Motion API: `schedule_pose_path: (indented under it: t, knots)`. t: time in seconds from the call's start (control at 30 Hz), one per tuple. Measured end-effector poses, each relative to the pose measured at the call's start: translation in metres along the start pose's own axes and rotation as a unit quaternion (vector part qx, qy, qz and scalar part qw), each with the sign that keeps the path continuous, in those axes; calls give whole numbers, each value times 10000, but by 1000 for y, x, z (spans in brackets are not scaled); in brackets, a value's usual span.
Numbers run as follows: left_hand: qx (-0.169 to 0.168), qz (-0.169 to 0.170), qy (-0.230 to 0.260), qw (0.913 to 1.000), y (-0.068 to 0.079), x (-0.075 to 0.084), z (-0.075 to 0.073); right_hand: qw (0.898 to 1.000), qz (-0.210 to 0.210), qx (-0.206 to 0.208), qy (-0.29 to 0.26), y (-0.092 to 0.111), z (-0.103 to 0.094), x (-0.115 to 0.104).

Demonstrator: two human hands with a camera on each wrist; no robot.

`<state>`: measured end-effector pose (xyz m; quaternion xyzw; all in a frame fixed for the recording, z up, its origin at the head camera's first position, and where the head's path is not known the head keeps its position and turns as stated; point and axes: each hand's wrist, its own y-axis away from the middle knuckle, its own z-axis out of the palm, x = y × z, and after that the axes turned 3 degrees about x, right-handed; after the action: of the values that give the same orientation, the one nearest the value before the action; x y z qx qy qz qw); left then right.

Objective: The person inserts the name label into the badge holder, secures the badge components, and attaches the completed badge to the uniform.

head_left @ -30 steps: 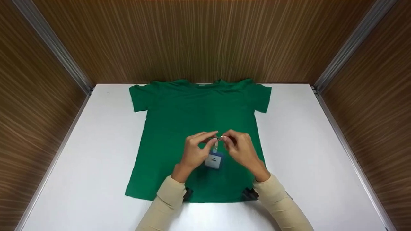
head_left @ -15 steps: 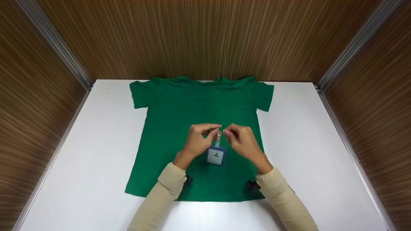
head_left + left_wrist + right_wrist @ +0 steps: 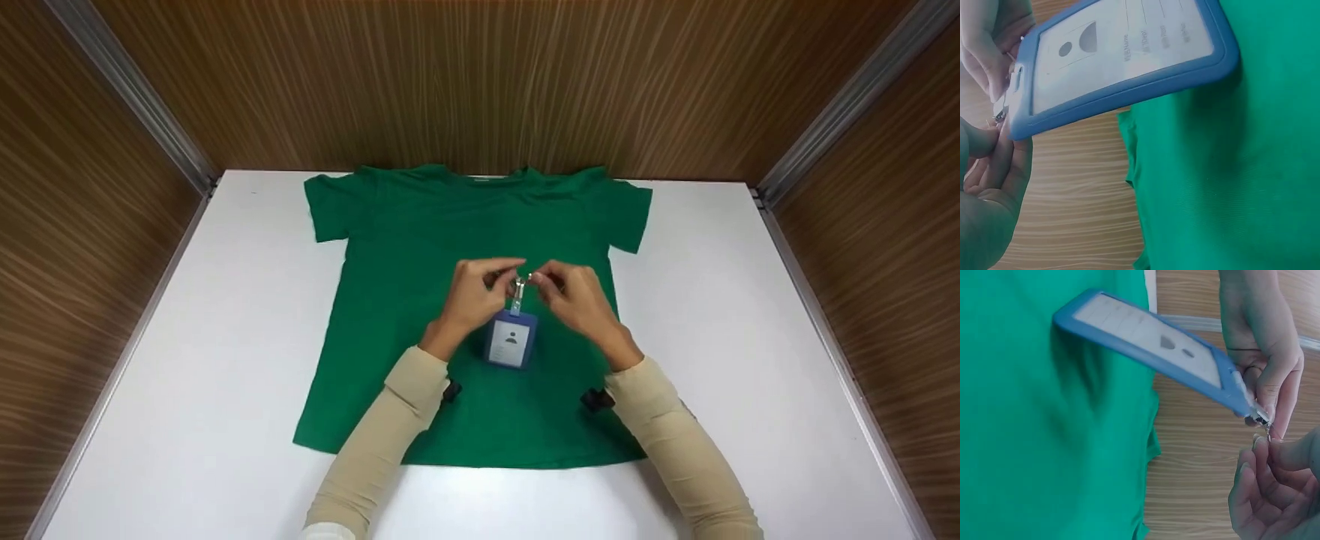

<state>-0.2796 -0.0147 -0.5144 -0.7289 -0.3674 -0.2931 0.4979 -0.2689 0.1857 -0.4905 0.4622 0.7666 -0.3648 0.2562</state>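
An ID badge holder [image 3: 511, 339] with a blue frame and a white card hangs from a short clear strap [image 3: 517, 306] above the green T-shirt [image 3: 409, 300]. The thumb and fingers of my left hand [image 3: 474, 298] pinch the small metal clip [image 3: 1264, 419] at the strap's top. Close beside it, my right hand [image 3: 581, 304] pinches a thin metal part at that clip between thumb and forefinger. Fingertips hide much of the metal, so its exact shape cannot be told. In the left wrist view the badge holder [image 3: 1123, 56] tilts out over the shirt.
The T-shirt lies spread flat, collar toward the back, on a white table [image 3: 202, 360]. Wood-grain panels [image 3: 480, 82] stand behind and on both sides, with metal strips in the corners. A small black device [image 3: 598, 400] sits at the right sleeve cuff.
Both hands have moved up the view and slightly right, with the badge holder between them. The badge now faces the head camera more squarely. Both pinches have stayed.
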Motion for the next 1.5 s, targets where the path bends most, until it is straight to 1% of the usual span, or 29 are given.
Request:
schedule_pose_path:
  t: [0.1,0.23,0.43,0.6,0.7,0.83,0.97,1.13,1.3,1.4,1.5]
  knots:
    - [73,-189,104,9997,-7,-2,1,9997,137,93,182,-5,-5,4]
    - [131,-423,78,9990,-17,-8,3,9982,338,130,485,-12,-13,12]
    - [45,-635,-164,9978,-22,-15,5,9941,742,-80,787,-22,-19,27]
    - [63,-865,-402,9954,-26,-24,5,9895,1118,-205,897,-32,-21,42]
    - [88,-1006,-460,9938,-31,-30,5,9871,1296,-249,906,-41,-22,49]
    - [36,-1209,-583,9909,-39,-40,7,9835,1591,-251,824,-53,-22,56]
    - [57,-1526,-804,9850,-47,-49,10,9792,1874,-264,727,-65,-17,64]
    - [36,-1934,-1027,9757,-57,-58,16,9736,2128,-294,769,-77,-8,74]
    - [43,-2371,-1201,9640,-63,-64,21,9715,2115,-286,1026,-88,5,84]
    - [50,-2694,-1241,9550,-66,-68,23,9704,2132,-216,1113,-94,13,84]
    - [55,-2929,-1246,9480,-69,-69,25,9685,2203,-281,1125,-101,19,82]
